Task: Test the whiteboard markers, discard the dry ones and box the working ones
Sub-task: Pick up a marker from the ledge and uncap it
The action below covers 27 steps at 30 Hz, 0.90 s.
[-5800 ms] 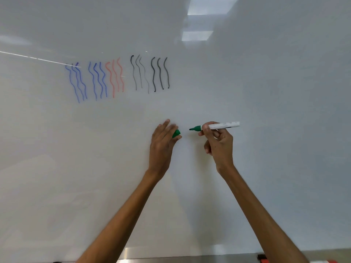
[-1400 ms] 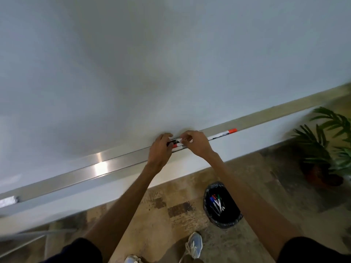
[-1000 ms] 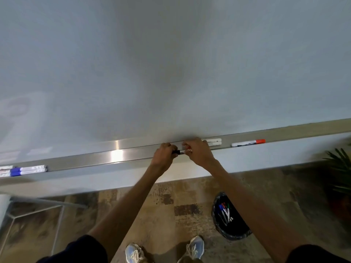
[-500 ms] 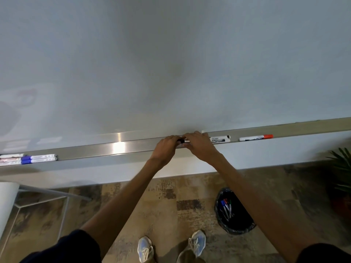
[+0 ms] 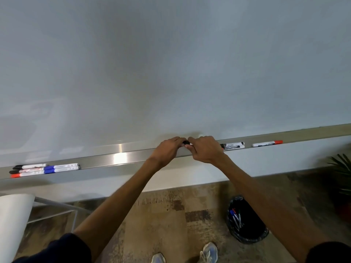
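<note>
L hand point(image 5: 167, 149); R hand point(image 5: 206, 149); black-capped marker point(image 5: 186, 142)

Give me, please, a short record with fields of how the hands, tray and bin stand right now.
left hand: grips the black end of a marker, at the tray
right hand: grips the same marker's other end
tray: metal, along the foot of the whiteboard
left pile: capped markers in black, blue and red
right of the hands: two black markers together, a red marker apart
bin: on the floor, holds several markers
</note>
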Available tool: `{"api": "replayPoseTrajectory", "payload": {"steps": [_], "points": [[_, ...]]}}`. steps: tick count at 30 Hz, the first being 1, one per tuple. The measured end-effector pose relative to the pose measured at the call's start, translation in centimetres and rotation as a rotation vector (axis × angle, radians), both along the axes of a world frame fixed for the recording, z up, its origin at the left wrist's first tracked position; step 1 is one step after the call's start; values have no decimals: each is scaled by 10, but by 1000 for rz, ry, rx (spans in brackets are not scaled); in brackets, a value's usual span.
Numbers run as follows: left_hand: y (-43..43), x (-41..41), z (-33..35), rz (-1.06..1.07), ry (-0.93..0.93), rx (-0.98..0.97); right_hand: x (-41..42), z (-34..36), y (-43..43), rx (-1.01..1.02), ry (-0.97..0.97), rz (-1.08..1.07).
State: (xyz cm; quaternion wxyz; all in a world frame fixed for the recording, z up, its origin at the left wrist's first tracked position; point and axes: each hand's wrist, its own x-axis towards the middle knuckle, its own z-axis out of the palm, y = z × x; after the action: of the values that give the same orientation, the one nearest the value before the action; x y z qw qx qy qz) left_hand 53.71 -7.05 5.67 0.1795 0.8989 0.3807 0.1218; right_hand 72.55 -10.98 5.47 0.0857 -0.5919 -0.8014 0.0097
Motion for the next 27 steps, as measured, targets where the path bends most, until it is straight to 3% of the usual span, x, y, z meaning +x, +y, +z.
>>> {"api": "replayPoseTrajectory", "payload": {"steps": [8,13,17,27], "points": [[-1,-48,25,-36,-13,102,-45,28,1,-17,-89,-37],[6,-91,40,58,-72,161,-53,39,-4,91,-25,-106],[1,-103,58,220,-107,193,-76,58,-2,130,109,-166],[-4,-115,140,369,-434,239,-145,155,16,323,651,-228]]}}
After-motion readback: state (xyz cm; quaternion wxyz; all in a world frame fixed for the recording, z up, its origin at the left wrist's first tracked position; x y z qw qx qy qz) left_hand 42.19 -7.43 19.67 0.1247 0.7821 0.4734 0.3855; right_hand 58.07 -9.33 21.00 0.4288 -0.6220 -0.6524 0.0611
